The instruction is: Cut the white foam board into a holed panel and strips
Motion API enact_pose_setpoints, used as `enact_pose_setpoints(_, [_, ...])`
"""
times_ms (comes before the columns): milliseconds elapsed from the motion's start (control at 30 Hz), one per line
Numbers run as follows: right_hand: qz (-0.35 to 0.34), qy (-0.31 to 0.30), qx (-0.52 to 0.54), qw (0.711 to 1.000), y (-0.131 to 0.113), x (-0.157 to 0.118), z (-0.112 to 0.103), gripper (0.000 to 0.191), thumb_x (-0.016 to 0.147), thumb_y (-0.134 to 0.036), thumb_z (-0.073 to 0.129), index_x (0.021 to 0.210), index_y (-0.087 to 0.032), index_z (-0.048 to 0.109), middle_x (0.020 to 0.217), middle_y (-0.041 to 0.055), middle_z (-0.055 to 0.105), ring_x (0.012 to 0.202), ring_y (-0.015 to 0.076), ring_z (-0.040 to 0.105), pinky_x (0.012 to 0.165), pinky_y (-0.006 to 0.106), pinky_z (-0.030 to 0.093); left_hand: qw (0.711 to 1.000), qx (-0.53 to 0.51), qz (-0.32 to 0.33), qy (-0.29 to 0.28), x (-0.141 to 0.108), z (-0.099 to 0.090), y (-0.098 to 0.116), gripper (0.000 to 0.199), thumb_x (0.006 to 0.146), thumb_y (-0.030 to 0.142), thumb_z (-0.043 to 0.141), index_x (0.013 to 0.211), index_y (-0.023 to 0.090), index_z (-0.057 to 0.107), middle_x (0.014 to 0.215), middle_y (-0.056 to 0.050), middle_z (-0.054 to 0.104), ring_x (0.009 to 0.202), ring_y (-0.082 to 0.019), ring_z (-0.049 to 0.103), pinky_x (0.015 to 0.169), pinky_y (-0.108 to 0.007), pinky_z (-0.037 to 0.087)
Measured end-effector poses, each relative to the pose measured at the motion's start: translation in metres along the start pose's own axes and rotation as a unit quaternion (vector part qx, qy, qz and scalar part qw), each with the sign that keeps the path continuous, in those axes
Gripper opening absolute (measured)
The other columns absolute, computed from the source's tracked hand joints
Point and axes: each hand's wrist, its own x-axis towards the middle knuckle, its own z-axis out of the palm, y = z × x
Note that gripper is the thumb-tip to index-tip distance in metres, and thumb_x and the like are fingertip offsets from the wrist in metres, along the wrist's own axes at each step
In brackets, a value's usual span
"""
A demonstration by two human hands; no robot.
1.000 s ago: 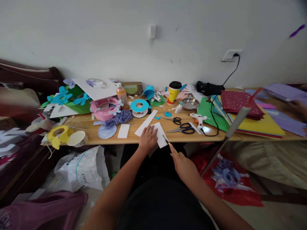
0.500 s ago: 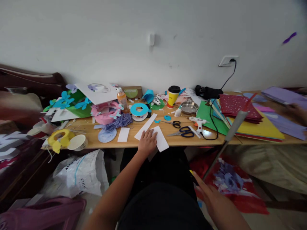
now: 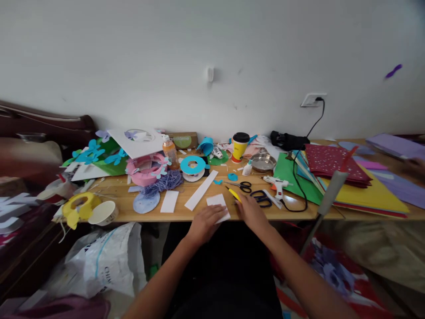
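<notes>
My left hand point(image 3: 206, 221) lies flat with its fingers over a small white sheet point(image 3: 217, 201) at the table's front edge. Just right of the sheet, my right hand point(image 3: 250, 212) is wrapped round a yellow pen-like tool point(image 3: 234, 194), whose tip points up and left. A long white strip point(image 3: 201, 190) lies slanted to the left of the sheet, and a white rectangle point(image 3: 169, 201) lies further left. Dark-handled scissors point(image 3: 260, 199) are partly behind my right hand, with smaller black scissors point(image 3: 245, 186) above them.
A glue gun point(image 3: 279, 186) with a black cord, a metal bowl point(image 3: 263, 162) and a yellow cup point(image 3: 239, 148) stand behind. Coloured sheets point(image 3: 372, 195) are stacked at the right. Purple yarn point(image 3: 164, 184), a bottle point(image 3: 169, 153) and a paper bowl point(image 3: 103, 213) are at the left.
My right hand has come up from beside my lap to the table with the yellow tool. My left hand and the white sheet sit lower against the table edge, and the view has tilted up.
</notes>
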Motion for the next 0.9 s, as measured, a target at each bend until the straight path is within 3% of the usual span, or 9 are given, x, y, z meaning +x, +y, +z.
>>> enact_pose_setpoints(67, [-0.043,-0.001,0.024,0.999,-0.009,0.015,0.001,0.046,0.095,-0.029,0.055,0.137,-0.01,0.055,0.13,0.022,0.06,0.124,0.0358,0.054,0.105,0.054,0.044,0.984,-0.103,-0.099,0.105,0.004,-0.013,0.015,0.034,0.099,0.024,0.047,0.128,0.021,0.064,0.127,-0.011,0.069,0.119,-0.023,0.064,0.102,-0.039,0.049])
enact_pose_setpoints(133, [-0.103,-0.009,0.108,0.989,-0.024,0.013,-0.006,0.053,0.093,-0.033,0.061,0.142,-0.017,0.05,0.143,0.0162,0.053,0.134,0.0306,0.048,0.111,0.048,0.041,0.934,-0.183,-0.234,0.196,0.008,-0.025,0.03,0.03,0.095,0.031,0.054,0.117,0.018,0.071,0.112,-0.01,0.075,0.102,-0.023,0.07,0.09,-0.034,0.055])
enact_pose_setpoints(200, [-0.144,-0.028,0.217,0.965,-0.04,0.0,-0.018,0.049,0.095,-0.034,0.059,0.142,-0.022,0.049,0.142,0.0112,0.056,0.132,0.0248,0.051,0.11,0.043,0.043,0.874,-0.243,-0.333,0.258,0.012,-0.035,0.042,0.032,0.089,0.039,0.063,0.108,0.015,0.074,0.099,-0.009,0.077,0.087,-0.023,0.072,0.077,-0.031,0.056])
enact_pose_setpoints(267, [-0.138,-0.015,0.275,0.951,-0.053,-0.017,-0.029,0.036,0.098,-0.03,0.055,0.134,-0.024,0.057,0.132,0.0088,0.063,0.123,0.0225,0.058,0.107,0.04,0.046,0.833,-0.287,-0.378,0.284,0.015,-0.039,0.051,0.037,0.082,0.043,0.07,0.103,0.013,0.075,0.09,-0.008,0.077,0.078,-0.022,0.07,0.069,-0.029,0.055])
enact_pose_setpoints(367, [-0.105,0.039,0.275,0.955,-0.063,-0.033,-0.04,0.023,0.097,-0.027,0.055,0.117,-0.023,0.065,0.115,0.0089,0.07,0.109,0.0238,0.064,0.099,0.04,0.05,0.798,-0.33,-0.407,0.299,0.019,-0.032,0.064,0.039,0.078,0.044,0.074,0.1,0.011,0.075,0.085,-0.007,0.076,0.074,-0.021,0.068,0.066,-0.027,0.053])
enact_pose_setpoints(467, [-0.073,0.053,0.26,0.961,-0.062,-0.039,-0.046,0.012,0.095,-0.028,0.057,0.1,-0.022,0.066,0.099,0.0079,0.07,0.094,0.024,0.065,0.084,0.038,0.053,0.757,-0.395,-0.419,0.308,0.019,-0.018,0.074,0.042,0.08,0.045,0.073,0.105,0.011,0.074,0.089,-0.008,0.076,0.077,-0.021,0.068,0.068,-0.028,0.053])
enact_pose_setpoints(600, [-0.057,0.072,0.236,0.967,-0.065,-0.043,-0.051,0.012,0.096,-0.029,0.054,0.092,-0.022,0.063,0.091,0.006,0.067,0.088,0.0232,0.063,0.08,0.037,0.051,0.703,-0.485,-0.413,0.317,0.017,-0.005,0.081,0.044,0.08,0.044,0.075,0.109,0.012,0.073,0.097,-0.009,0.077,0.085,-0.024,0.071,0.078,-0.031,0.054])
enact_pose_setpoints(800, [-0.009,0.066,0.291,0.954,-0.077,-0.046,-0.05,0.017,0.096,-0.035,0.052,0.102,-0.021,0.059,0.093,0.0061,0.069,0.082,0.0202,0.068,0.073,0.031,0.054,0.707,-0.545,-0.353,0.28,0.017,-0.004,0.084,0.038,0.077,0.035,0.08,0.108,0.014,0.071,0.11,-0.013,0.075,0.103,-0.027,0.07,0.093,-0.037,0.051])
enact_pose_setpoints(900, [-0.013,0.072,0.277,0.958,-0.078,-0.045,-0.048,0.03,0.098,-0.039,0.051,0.118,-0.019,0.06,0.106,0.0102,0.071,0.096,0.0236,0.068,0.086,0.037,0.054,0.712,-0.54,-0.361,0.266,0.014,-0.006,0.085,0.039,0.076,0.036,0.08,0.107,0.013,0.071,0.11,-0.014,0.075,0.102,-0.027,0.07,0.093,-0.038,0.052])
